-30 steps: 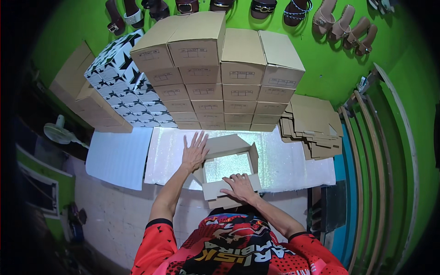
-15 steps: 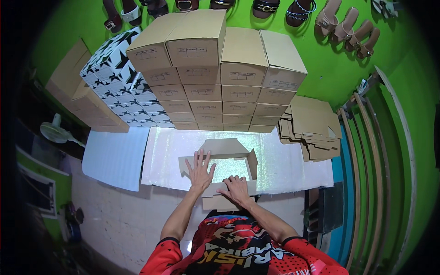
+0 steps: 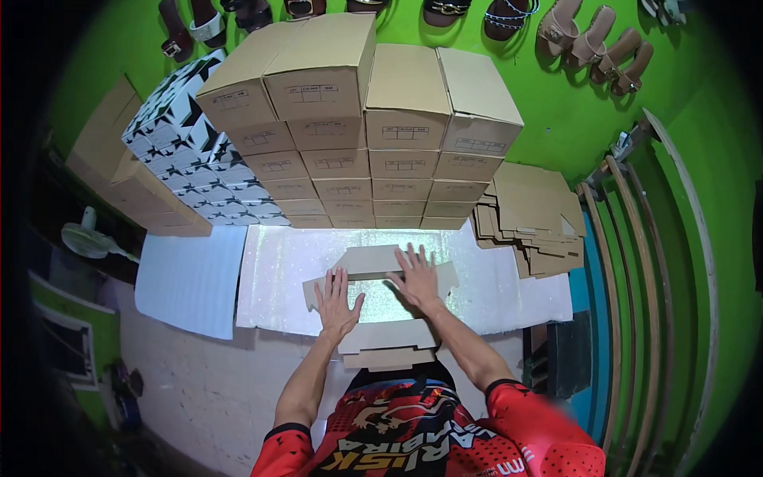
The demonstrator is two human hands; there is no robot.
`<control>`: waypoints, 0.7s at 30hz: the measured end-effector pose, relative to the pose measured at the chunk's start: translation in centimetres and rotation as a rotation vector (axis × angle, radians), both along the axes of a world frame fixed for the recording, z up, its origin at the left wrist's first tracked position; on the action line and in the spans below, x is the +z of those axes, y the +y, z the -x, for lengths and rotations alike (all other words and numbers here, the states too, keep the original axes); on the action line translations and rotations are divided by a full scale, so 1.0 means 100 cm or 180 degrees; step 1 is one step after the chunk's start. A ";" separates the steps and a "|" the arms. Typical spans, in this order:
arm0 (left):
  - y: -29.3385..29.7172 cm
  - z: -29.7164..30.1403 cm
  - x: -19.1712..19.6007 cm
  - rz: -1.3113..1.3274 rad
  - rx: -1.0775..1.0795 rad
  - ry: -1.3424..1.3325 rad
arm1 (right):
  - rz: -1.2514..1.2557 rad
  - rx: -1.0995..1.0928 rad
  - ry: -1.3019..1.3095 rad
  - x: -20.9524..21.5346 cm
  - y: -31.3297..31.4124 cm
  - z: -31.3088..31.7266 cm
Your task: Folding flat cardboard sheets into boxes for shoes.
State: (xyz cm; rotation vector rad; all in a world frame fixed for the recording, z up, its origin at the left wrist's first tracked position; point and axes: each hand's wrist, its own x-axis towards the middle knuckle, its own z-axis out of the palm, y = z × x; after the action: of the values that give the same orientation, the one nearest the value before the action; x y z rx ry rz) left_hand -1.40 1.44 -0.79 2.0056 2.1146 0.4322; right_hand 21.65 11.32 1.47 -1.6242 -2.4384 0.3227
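Observation:
A brown cardboard box blank (image 3: 373, 261) lies partly unfolded on a shiny white sheet (image 3: 278, 266) on the floor, its flaps spread out. My left hand (image 3: 336, 302) presses flat on its left side with fingers spread. On the right side rests my right hand (image 3: 415, 274), fingers apart, reaching toward the far flap. Neither hand grips anything. The near flap (image 3: 388, 342) lies close to my body.
Stacked brown shoe boxes (image 3: 373, 135) stand behind the sheet, with black-and-white patterned boxes (image 3: 191, 159) to the left. Flat cardboard blanks (image 3: 528, 219) are piled at the right. Sandals (image 3: 588, 40) hang on the green wall. A fan (image 3: 87, 238) sits at far left.
The box walls that stood up a second ago now lie flatter. My left hand came back from the far left wall onto the blank; my right hand moved forward from the near flap.

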 end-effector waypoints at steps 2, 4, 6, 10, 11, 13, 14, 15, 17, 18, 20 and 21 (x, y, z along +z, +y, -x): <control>0.000 -0.003 0.000 -0.0010 0.0065 -0.0028 | -0.0202 0.0027 -0.0095 0.000 -0.011 -0.018; -0.003 0.000 0.001 0.0012 0.0039 -0.0052 | 0.0055 0.0132 0.0064 -0.001 -0.031 -0.027; 0.000 0.000 0.000 -0.0022 -0.0007 -0.0192 | 0.0377 0.0180 0.0278 -0.005 -0.050 -0.037; -0.002 0.005 0.001 -0.0187 -0.0225 -0.0524 | 0.0336 0.0046 0.0821 -0.013 -0.037 -0.031; -0.006 0.007 0.003 -0.0192 -0.0380 -0.0564 | 0.0347 0.0042 0.0896 -0.014 -0.029 -0.030; -0.016 0.007 0.004 -0.0193 -0.0536 -0.0591 | 0.0316 0.0033 0.0803 -0.014 -0.015 -0.029; -0.024 0.006 0.004 -0.0175 -0.0603 -0.0703 | 0.0312 0.0018 0.0807 -0.014 -0.009 -0.027; -0.030 0.005 0.004 -0.0158 -0.0670 -0.0815 | 0.0298 -0.0053 0.0880 -0.014 -0.004 -0.026; -0.039 0.001 0.002 -0.0177 -0.0665 -0.0801 | 0.0245 -0.0080 0.0868 -0.011 0.003 -0.020; -0.039 -0.001 0.001 -0.0238 -0.0563 -0.0753 | 0.0252 -0.0095 0.0857 -0.008 0.004 -0.021; -0.038 0.001 -0.005 -0.0349 -0.0357 -0.0665 | 0.0055 0.0004 0.0703 -0.004 0.003 -0.019; -0.039 0.005 -0.007 -0.0344 -0.0341 -0.0654 | -0.0149 0.0068 0.0561 -0.002 -0.002 -0.018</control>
State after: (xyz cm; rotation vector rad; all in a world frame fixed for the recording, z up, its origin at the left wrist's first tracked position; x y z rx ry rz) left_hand -1.86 -2.45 -1.50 2.0223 1.8893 0.7145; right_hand 23.43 11.14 1.23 -1.4843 -2.3159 0.3913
